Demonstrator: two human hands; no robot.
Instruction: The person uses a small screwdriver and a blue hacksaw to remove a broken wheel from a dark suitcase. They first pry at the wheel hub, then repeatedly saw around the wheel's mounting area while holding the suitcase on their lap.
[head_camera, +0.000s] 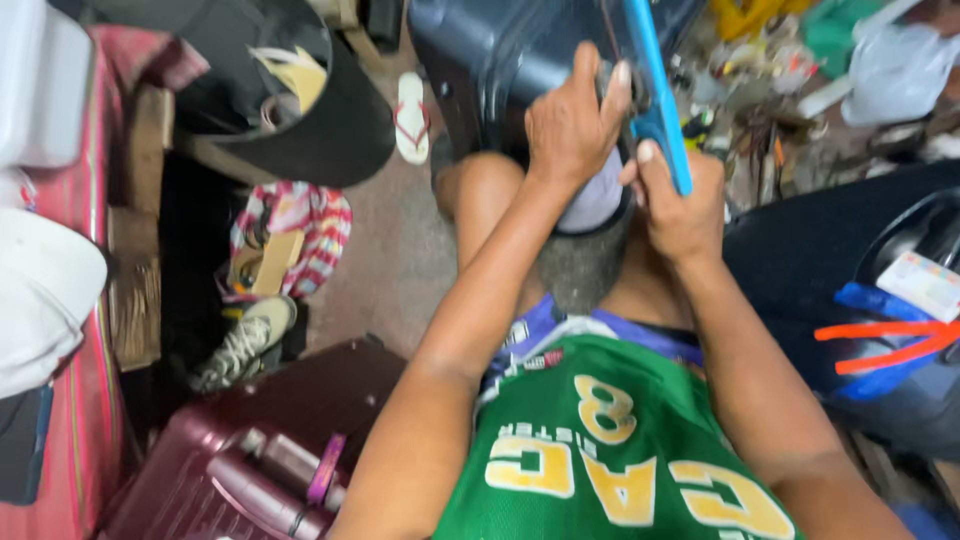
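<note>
I see my left hand clamped over a dark fitting on the navy suitcase propped between my knees, steadying it while my right hand grips the blue-handled tool against it, a maroon suitcase lying lower left.

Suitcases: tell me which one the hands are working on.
The dark blue suitcase at the top, between the person's knees; both the left hand and right hand are on it. The maroon suitcase lies untouched, bottom left.

Both hands meet at twelve o'clock on the upright suitcase — flip-flop at eleven, sneaker at nine, second suitcase at seven.
</note>
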